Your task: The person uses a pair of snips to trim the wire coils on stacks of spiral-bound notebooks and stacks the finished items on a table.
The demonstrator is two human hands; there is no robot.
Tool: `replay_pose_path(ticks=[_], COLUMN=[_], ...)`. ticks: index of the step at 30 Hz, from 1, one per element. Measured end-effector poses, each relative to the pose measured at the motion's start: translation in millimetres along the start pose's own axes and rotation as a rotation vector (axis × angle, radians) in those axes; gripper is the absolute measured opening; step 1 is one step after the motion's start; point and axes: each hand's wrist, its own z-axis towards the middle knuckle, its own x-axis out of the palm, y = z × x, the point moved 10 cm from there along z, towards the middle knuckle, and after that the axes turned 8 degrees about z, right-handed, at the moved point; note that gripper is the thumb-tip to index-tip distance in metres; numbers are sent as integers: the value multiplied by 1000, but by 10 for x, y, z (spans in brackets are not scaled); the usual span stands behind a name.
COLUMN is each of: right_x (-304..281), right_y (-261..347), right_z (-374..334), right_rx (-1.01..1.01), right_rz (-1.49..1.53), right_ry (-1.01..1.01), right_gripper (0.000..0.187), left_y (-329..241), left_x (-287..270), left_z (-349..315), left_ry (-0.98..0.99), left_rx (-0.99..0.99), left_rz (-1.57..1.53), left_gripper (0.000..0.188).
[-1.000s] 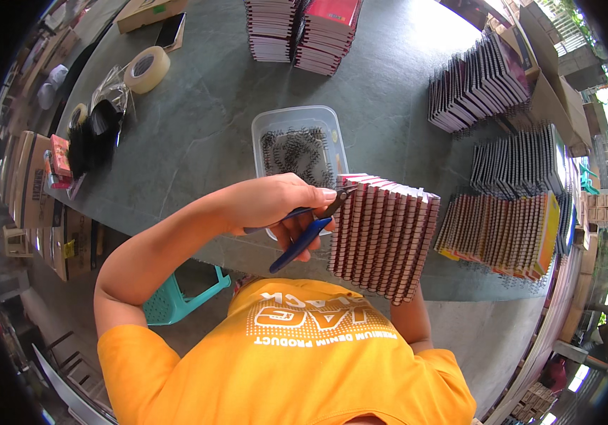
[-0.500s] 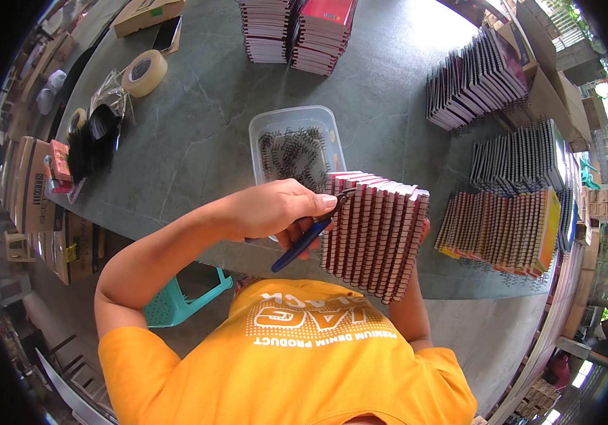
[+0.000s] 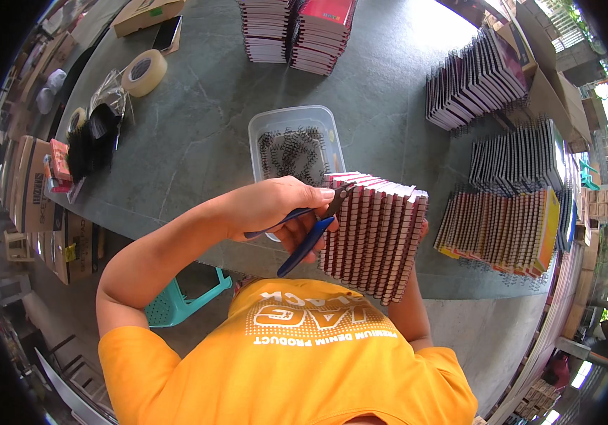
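My left hand is closed around a pair of blue-handled cutting pliers. Their handles are spread, and the dark jaws touch the upper left edge of a stack of spiral notebooks. The notebooks have reddish covers, and their coil bindings face me in rows. My right hand supports the stack from its right side; only a bit of the fingers shows past the edge, the rest being hidden behind the notebooks. Just beyond my left hand, a clear plastic tub holds dark coil scraps.
More spiral notebooks stand in piles: red ones at the far side, dark ones and yellow-covered ones at the right. A tape roll lies on the grey table at left. A teal stool is below the table edge.
The pliers' handles have spread apart in my left hand, and the jaws have shifted slightly at the stack's corner. The notebooks and my right hand have barely moved.
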Motion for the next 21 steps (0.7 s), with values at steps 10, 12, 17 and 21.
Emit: replay_pose_path(ticks=[10,12,17,21], right_x=[-20,0,100,82], right_y=[-19,-27,-51,3], right_z=[-11,-29,11,20], right_rx=[8,15,-10,-31], right_rz=[13,12,34,-9], right_ry=[-32,-31,21,54], right_gripper=[59,60,62,61], left_y=[-595,-434,-73,-25], left_x=[-52,-163,-66,-26], left_z=[-308,-154,-24,-60], left_ry=[-833,-510,-84,-34], left_rx=[507,302,44,-51], left_rz=[1356,999,197,68], left_gripper=[41,42,46,45])
